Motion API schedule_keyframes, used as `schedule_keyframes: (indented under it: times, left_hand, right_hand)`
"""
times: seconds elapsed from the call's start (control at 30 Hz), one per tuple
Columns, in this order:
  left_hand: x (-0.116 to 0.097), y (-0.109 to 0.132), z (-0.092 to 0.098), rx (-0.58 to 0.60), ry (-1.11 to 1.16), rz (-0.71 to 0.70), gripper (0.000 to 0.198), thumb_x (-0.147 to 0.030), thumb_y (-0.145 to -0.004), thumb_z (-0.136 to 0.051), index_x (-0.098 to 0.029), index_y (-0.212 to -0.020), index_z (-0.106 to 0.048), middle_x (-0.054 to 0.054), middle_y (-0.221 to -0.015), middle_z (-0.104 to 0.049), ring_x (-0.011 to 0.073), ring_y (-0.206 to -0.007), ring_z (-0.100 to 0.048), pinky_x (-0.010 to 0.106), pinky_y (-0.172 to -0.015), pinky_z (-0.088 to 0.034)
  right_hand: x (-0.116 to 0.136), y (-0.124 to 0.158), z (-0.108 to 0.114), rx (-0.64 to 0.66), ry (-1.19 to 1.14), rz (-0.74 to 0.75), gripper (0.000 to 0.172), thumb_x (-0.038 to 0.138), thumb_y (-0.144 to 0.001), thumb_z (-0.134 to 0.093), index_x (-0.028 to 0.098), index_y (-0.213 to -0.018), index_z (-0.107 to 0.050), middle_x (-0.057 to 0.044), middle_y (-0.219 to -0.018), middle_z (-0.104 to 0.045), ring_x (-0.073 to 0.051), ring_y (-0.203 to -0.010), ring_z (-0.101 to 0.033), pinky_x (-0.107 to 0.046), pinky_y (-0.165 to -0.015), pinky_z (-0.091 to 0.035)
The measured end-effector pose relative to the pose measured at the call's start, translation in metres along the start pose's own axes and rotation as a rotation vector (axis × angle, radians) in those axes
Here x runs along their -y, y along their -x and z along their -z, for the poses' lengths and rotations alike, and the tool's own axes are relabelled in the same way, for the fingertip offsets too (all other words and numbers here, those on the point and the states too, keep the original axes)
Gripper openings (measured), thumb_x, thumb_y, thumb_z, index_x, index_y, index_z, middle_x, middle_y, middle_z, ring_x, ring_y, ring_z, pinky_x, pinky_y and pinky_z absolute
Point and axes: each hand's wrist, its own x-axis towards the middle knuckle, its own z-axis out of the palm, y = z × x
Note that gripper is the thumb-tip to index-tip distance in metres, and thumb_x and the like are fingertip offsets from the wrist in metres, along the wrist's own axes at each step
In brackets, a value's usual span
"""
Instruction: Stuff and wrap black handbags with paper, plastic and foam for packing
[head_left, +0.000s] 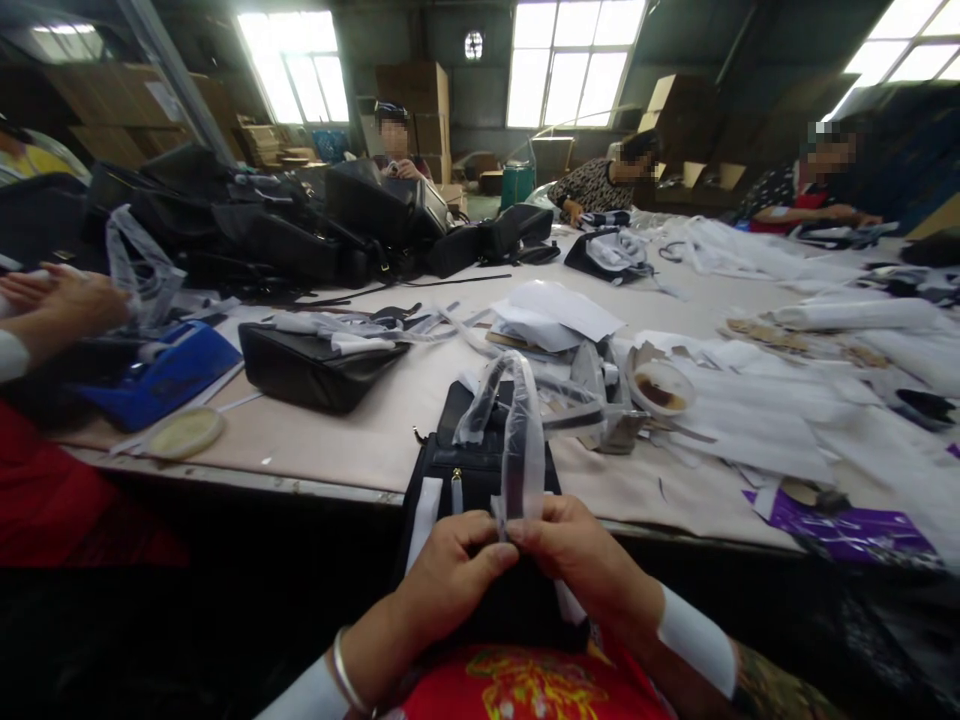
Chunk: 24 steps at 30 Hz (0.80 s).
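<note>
A black handbag (480, 460) rests against the table edge and my lap, with a gold zipper pull on its front. Its looped handle is wrapped in clear plastic film (523, 440). My left hand (457, 555) pinches the film at the handle's lower end. From the other side, my right hand (574, 545) is closed on the same spot, thumbs almost touching. Fingers cover the exact place where the film ends. White strips lie along both sides of the bag.
A tape dispenser (604, 400) and a bowl of brown stuff (660, 388) stand beyond the bag. Another black bag (315, 365) lies left, near a blue piece (161, 375) and a round lid (184, 432). Black bags (262, 220) pile up behind. A co-worker's hand (67, 300) is at far left.
</note>
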Motion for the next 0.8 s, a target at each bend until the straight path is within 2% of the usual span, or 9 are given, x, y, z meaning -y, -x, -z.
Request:
schedule_keyframes:
  times: [0.07, 0.13, 0.27, 0.33, 0.43, 0.53, 0.63, 0.7, 0.8]
  left_hand:
    - [-0.004, -0.003, -0.003, -0.051, 0.23, 0.19, 0.037, -0.049, -0.084, -0.068, -0.013, -0.08, -0.075, 0.002, -0.064, -0.06, 0.0148, -0.065, -0.054, 0.024, -0.065, -0.044]
    - [-0.007, -0.007, -0.009, -0.137, 0.389, 0.307, 0.04, -0.051, -0.078, -0.075, -0.012, -0.075, -0.074, -0.002, -0.055, -0.052, 0.0109, -0.057, -0.047, 0.022, -0.059, -0.041]
    - [-0.008, -0.011, -0.024, -0.266, 0.507, 0.359, 0.031, -0.042, -0.075, -0.08, -0.012, -0.081, -0.075, -0.003, -0.057, -0.054, 0.0082, -0.055, -0.043, 0.019, -0.057, -0.038]
    - [-0.007, -0.011, -0.026, -0.283, 0.579, 0.333, 0.028, -0.038, -0.076, -0.079, -0.013, -0.086, -0.076, -0.001, -0.063, -0.06, 0.0096, -0.059, -0.049, 0.02, -0.06, -0.041]
    - [-0.007, -0.009, -0.02, -0.264, 0.551, 0.251, 0.022, -0.035, -0.079, -0.077, -0.015, -0.09, -0.077, 0.004, -0.078, -0.069, 0.0141, -0.071, -0.058, 0.024, -0.07, -0.047]
    - [-0.009, -0.004, -0.011, -0.222, 0.25, 0.065, 0.013, -0.029, -0.082, -0.074, -0.017, -0.082, -0.078, 0.004, -0.08, -0.068, 0.0156, -0.075, -0.059, 0.025, -0.074, -0.048]
    - [-0.01, 0.001, -0.008, -0.126, 0.016, -0.151, 0.012, -0.024, -0.087, -0.069, -0.02, -0.085, -0.08, 0.004, -0.077, -0.065, 0.0147, -0.073, -0.06, 0.022, -0.068, -0.046]
    - [-0.009, 0.003, -0.008, -0.049, -0.035, -0.228, 0.018, -0.023, -0.092, -0.063, -0.022, -0.097, -0.08, 0.005, -0.083, -0.066, 0.0151, -0.077, -0.062, 0.023, -0.069, -0.048]
    - [-0.006, 0.004, -0.005, 0.01, -0.116, -0.257, 0.023, -0.024, -0.094, -0.058, -0.022, -0.101, -0.079, 0.008, -0.088, -0.067, 0.0162, -0.081, -0.062, 0.024, -0.073, -0.048]
  right_hand:
    - [-0.002, 0.001, -0.001, -0.031, 0.254, 0.138, 0.027, 0.039, -0.079, -0.072, 0.014, -0.07, -0.065, 0.001, -0.062, -0.058, -0.01, -0.057, -0.047, -0.022, -0.054, -0.036]
    - [-0.008, 0.0, -0.003, -0.094, 0.53, 0.249, 0.023, 0.033, -0.086, -0.062, 0.015, -0.074, -0.069, -0.003, -0.071, -0.066, -0.015, -0.066, -0.056, -0.025, -0.061, -0.041]
    - [-0.023, 0.0, -0.007, -0.249, 1.128, 0.466, 0.025, 0.018, -0.09, -0.046, 0.014, -0.08, -0.069, -0.011, -0.077, -0.069, -0.02, -0.068, -0.06, -0.031, -0.065, -0.043]
    - [-0.022, 0.001, -0.007, -0.25, 1.264, 0.52, 0.026, 0.014, -0.088, -0.043, 0.012, -0.081, -0.068, -0.014, -0.076, -0.068, -0.022, -0.069, -0.06, -0.033, -0.066, -0.044]
    - [-0.009, 0.005, 0.0, -0.054, 1.019, 0.486, 0.022, 0.024, -0.091, -0.05, 0.013, -0.085, -0.067, -0.01, -0.077, -0.066, -0.02, -0.072, -0.059, -0.032, -0.07, -0.045]
    - [0.007, 0.007, 0.012, 0.164, 0.395, 0.251, 0.035, 0.049, -0.089, -0.06, 0.015, -0.083, -0.064, 0.003, -0.06, -0.049, -0.01, -0.053, -0.041, -0.023, -0.054, -0.038]
    - [0.01, 0.006, 0.019, 0.205, -0.121, -0.035, 0.045, 0.057, -0.081, -0.069, 0.016, -0.071, -0.053, 0.01, -0.052, -0.028, -0.004, -0.045, -0.016, -0.019, -0.041, -0.014]
    - [0.006, 0.004, 0.018, 0.198, -0.31, -0.148, 0.046, 0.051, -0.076, -0.077, 0.018, -0.068, -0.046, 0.012, -0.051, -0.025, -0.003, -0.044, -0.012, -0.019, -0.041, -0.009]
    - [0.001, 0.002, 0.013, 0.148, -0.363, -0.165, 0.042, 0.044, -0.073, -0.081, 0.018, -0.07, -0.048, 0.012, -0.05, -0.029, -0.003, -0.044, -0.013, -0.018, -0.041, -0.009]
